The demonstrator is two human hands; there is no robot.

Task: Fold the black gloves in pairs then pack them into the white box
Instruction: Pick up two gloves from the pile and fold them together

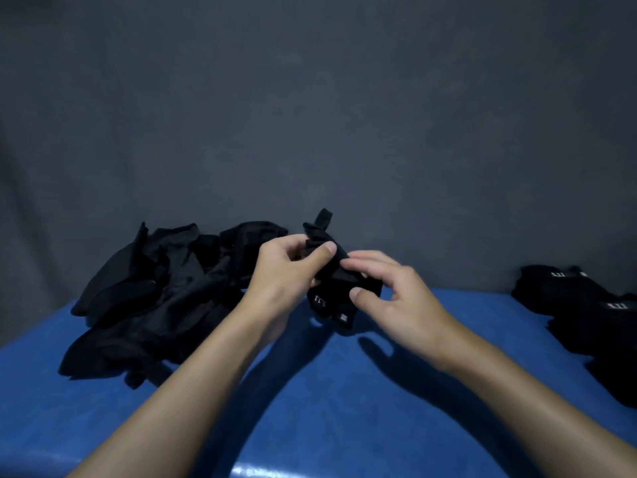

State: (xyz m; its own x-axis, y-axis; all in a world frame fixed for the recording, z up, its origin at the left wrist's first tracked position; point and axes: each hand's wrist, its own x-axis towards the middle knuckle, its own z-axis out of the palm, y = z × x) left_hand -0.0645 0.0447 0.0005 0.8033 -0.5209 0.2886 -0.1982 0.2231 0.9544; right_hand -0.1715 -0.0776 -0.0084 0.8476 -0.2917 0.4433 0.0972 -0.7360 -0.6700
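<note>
a person's left hand [289, 267] is pinching the upper part of a bundle of black gloves [329, 270] between thumb and curled fingers. the right hand [389, 291] is closing its fingertips and thumb on the lower part of the same bundle. both hands are clamped on the fabric, holding it in the air above the far middle of a blue table [310, 391]. one glove finger is sticking up above the left thumb, and two small white labels are showing on the ends hanging below the hands. a loose heap of gloves [162, 294] is lying on the table's far left, just beside the left hand. folded gloves [586, 305] with white markings are sitting at the table's right edge, well apart from the bundle. a grey backdrop [310, 115] is hanging behind.
</note>
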